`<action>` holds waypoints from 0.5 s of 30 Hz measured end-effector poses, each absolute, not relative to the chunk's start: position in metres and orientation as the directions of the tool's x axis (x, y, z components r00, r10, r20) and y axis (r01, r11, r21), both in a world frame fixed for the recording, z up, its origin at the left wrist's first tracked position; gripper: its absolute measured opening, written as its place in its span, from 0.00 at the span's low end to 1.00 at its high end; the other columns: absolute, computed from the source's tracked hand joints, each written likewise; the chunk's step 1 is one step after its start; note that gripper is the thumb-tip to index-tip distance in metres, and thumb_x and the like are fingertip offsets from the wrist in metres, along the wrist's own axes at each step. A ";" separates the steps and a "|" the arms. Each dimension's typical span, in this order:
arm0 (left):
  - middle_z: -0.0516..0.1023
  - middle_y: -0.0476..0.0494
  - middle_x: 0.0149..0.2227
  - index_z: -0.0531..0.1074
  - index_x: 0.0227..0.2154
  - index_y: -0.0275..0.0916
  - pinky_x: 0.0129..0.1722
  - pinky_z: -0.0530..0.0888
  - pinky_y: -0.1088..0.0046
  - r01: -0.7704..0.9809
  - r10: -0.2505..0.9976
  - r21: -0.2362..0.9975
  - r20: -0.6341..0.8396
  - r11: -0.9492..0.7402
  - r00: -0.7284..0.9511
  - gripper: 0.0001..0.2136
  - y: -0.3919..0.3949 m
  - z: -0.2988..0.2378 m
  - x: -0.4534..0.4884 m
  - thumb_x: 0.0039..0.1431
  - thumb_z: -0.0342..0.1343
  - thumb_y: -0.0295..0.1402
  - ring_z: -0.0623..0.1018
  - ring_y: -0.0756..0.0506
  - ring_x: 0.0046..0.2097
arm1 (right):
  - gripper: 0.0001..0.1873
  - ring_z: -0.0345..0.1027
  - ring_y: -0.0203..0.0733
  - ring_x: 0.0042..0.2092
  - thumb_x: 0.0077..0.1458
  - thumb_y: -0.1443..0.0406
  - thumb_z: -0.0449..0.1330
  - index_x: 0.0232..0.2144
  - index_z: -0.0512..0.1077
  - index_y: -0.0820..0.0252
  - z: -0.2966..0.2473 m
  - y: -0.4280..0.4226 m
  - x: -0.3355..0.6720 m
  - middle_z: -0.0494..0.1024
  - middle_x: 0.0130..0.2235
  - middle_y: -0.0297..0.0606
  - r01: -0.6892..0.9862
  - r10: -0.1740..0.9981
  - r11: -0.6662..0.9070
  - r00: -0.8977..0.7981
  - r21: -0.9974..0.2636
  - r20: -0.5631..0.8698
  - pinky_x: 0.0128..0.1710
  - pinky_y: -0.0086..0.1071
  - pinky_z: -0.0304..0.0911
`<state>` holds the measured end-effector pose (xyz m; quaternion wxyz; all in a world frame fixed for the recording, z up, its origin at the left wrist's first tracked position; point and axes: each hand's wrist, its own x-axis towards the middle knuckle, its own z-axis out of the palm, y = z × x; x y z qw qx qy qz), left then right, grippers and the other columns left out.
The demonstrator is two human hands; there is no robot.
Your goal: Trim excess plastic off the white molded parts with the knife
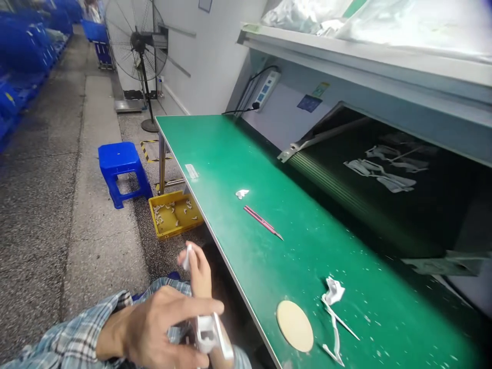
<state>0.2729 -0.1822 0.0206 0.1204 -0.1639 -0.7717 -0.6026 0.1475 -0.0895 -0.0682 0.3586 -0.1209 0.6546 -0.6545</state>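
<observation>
- Low in the view, left of centre, my left grip is closed around a white plastic part, with the index finger along its top and the thumb below; the part has a boxy hollow and a long flat bar on its right side.
- Just beyond it, my right grip pinches a small white piece between thumb and fingers. The right forearm passes behind the white plastic part; I cannot tell whether they touch.
- Both held pieces are off the desk, to the left of its near edge. The desk is long and green, flecked with white bits.
- On the desk, nearest me, lies a round cream disc; just right of it are thin, bent white scraps.
- Farther along lies a pink knife, its pointed tip towards me, with a white scrap just past its far end. A pale flat strip lies close to the left edge.
- On the floor left of the desk, a yellow tray holds scattered small white pieces, and a blue stool stands near it.
- On the right, white pieces rest on a dark belt under a shelf loaded with clear bags.
- In the background stands a large fan.
</observation>
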 end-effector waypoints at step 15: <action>0.84 0.35 0.46 0.64 0.63 0.37 0.46 0.83 0.64 -0.051 -0.231 0.935 -0.139 -0.350 -0.963 0.31 -0.173 -0.003 0.208 0.62 0.68 0.42 0.86 0.38 0.45 | 0.31 0.71 0.37 0.28 0.64 0.42 0.61 0.52 0.76 0.61 -0.017 0.025 0.210 0.77 0.28 0.36 0.475 -0.743 -0.025 -0.598 -0.880 -0.302 0.36 0.34 0.68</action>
